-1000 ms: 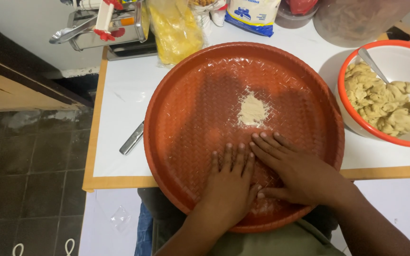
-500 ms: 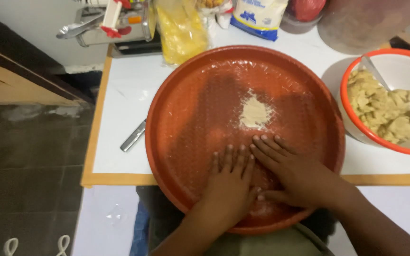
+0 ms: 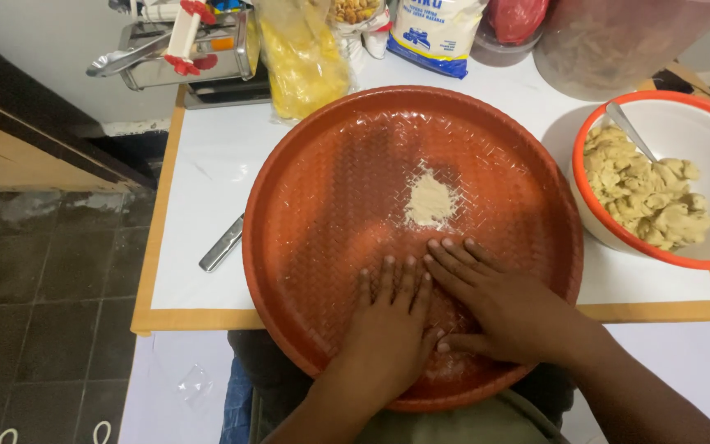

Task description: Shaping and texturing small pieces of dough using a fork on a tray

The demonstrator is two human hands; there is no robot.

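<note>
Broadly, a white table (image 3: pixel 207 181) with a tan border carries everything, and most of it is taken up by a big round orange tray (image 3: pixel 330 189) with a woven texture, which sits at the near edge, close to the person's body. At the right, touching the tray's rim, stands a white bowl with an orange rim (image 3: pixel 700 131), full of pale dough lumps (image 3: pixel 647 193) with a spoon handle (image 3: pixel 630 130) leaning in it. Both hands lie flat and spread, holding nothing: the left hand (image 3: pixel 388 325) palm down on the tray's near floor, the right hand (image 3: pixel 503 304) just beside it, fingers angled toward a small heap of flour (image 3: pixel 430 200) near the tray's middle. A metal tool (image 3: pixel 222 243) lies left of the tray.
</note>
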